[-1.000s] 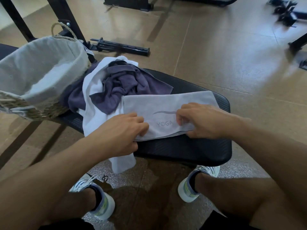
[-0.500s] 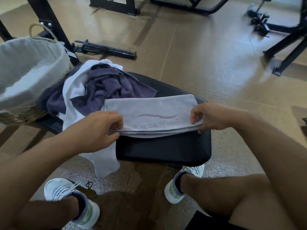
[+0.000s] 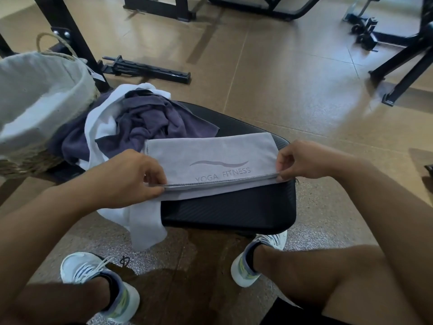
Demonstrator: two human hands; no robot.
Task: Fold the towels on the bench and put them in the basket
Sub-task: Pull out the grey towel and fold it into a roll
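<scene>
A woven basket [image 3: 35, 109] with a pale cloth lining sits at the left end of a black padded bench [image 3: 229, 207]. Its inside shows only the lining; the bottom is partly out of view, so its contents cannot be told for certain. A rope handle loop rises from its far rim.

Three towels lie on the bench. A light grey towel [image 3: 210, 158], folded into a long strip and printed "YOGA FITNESS" under a wavy line, lies across the near part of the seat. The left hand [image 3: 126, 177] pinches the near-left corner of its layered edge between thumb and fingers. The right hand [image 3: 302, 160] pinches the near-right corner the same way, and the edge runs straight between them. A dark purple towel [image 3: 150, 120] lies crumpled between the basket and the grey towel. A white towel [image 3: 143, 221] lies partly under both, and one end hangs off the near side of the bench toward the floor.

The crumpled pile lies between the grey towel and the basket, touching the basket's side.

Below the bench, two feet in pale sneakers [image 3: 93, 275] rest on the tan floor [image 3: 281, 78], one on each side. Black metal gym frames [image 3: 154, 8] stand at the far edge and right, and a black bar [image 3: 147, 69] lies on the floor behind the bench.
</scene>
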